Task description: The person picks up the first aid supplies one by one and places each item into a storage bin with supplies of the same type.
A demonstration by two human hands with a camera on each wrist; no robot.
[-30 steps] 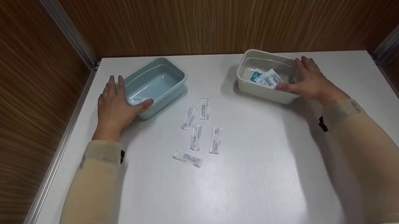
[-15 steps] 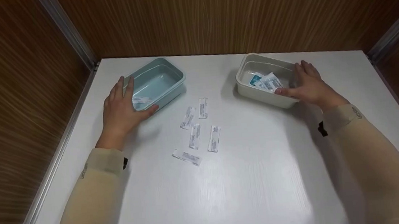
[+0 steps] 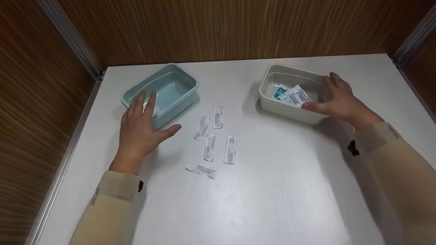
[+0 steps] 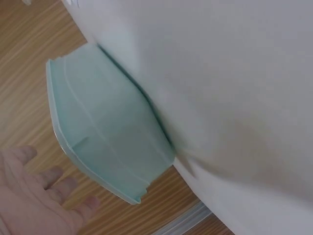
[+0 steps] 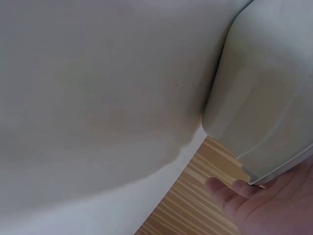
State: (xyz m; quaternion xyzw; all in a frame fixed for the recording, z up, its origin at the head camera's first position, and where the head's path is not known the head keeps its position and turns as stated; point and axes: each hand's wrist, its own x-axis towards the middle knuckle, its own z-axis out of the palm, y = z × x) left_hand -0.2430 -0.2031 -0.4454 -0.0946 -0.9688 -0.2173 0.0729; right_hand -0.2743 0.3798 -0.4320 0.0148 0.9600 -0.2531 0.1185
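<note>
My left hand [image 3: 138, 131] hovers at the near left side of a light blue plastic bin [image 3: 181, 106], fingers spread and thumb held out, holding nothing. In the left wrist view its fingers [image 4: 61, 188] show apart from the bin's rim. A white packet [image 3: 157, 111] lies inside that bin, partly hidden by the hand. My right hand [image 3: 340, 102] holds the right end of a cream plastic bin [image 3: 289, 110], thumb over the near rim and fingers at the outer end. White and teal sachets [image 3: 296, 95] lie in the cream bin.
Several narrow white printed packets [image 3: 231, 150] lie scattered on the white table [image 3: 272, 196], between and in front of the bins. Wood-grain panels [image 3: 213, 20] stand along the back and both sides, with metal strips at the corners.
My left hand has left the blue bin's rim and moved toward me and to the right. The cream bin has shifted slightly toward me with my right hand on it.
</note>
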